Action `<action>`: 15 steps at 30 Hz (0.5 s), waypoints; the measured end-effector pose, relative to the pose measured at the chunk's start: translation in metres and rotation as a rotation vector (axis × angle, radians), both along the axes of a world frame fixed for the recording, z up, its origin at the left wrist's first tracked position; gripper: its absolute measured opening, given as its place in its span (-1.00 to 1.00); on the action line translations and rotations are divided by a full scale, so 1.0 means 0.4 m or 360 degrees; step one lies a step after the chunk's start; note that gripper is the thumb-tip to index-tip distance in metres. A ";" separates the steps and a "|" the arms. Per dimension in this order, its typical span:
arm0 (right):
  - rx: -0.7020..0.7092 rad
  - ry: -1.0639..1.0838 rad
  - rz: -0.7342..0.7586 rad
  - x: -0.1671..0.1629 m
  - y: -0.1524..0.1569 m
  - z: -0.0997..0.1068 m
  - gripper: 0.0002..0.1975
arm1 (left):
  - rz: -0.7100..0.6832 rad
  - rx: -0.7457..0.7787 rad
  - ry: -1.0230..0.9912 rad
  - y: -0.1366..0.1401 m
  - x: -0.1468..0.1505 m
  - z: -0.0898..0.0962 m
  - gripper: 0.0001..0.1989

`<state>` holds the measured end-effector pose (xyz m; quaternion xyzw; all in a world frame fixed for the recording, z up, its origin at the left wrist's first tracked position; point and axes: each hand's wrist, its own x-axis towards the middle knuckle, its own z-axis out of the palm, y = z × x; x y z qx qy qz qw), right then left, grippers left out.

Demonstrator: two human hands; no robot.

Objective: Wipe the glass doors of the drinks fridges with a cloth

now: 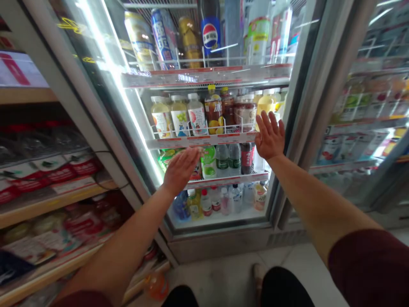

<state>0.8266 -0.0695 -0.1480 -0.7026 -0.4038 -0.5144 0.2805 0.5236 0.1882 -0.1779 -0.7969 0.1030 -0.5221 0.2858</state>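
Note:
My right hand (271, 137) is raised with its fingers spread, in front of the right end of the cooler's middle shelf. It holds nothing, and I cannot tell whether it touches the glass. Lower and to the left, my left hand (181, 169) stretches its fingers out flat and holds nothing, covering part of the drinks behind it. Both hands are before a lit drinks cooler (220, 236). On its middle shelf stand white-capped bottles (196, 115) and a yellow-capped dark tea bottle (214, 111). Below them are green-labelled clear bottles (234, 158) and a red-labelled dark bottle (247, 157).
The top shelf carries tall cans (163, 38) and a Pepsi bottle (210, 32). Wooden shelving (86, 189) with packaged goods flanks the cooler on the left. Another glass-fronted cooler (358, 128) stands at right. An orange bottle (156, 285) is near the floor.

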 end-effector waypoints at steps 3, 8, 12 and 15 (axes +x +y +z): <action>-0.0004 -0.0010 -0.0014 -0.001 -0.001 0.001 -0.32 | -0.0007 0.0157 0.0198 -0.025 0.019 -0.030 -0.36; -0.0001 -0.0025 -0.0034 -0.005 -0.001 0.002 -0.33 | 0.0099 -0.0068 -0.0253 0.052 -0.013 0.105 -0.38; 0.0000 -0.0001 -0.0016 -0.007 -0.001 0.003 -0.33 | 0.0173 -0.0218 -0.0422 0.074 -0.015 0.145 -0.39; -0.0011 0.0040 0.0005 -0.010 -0.003 0.005 -0.32 | 0.0189 -0.0234 -0.0203 0.027 0.018 0.057 -0.35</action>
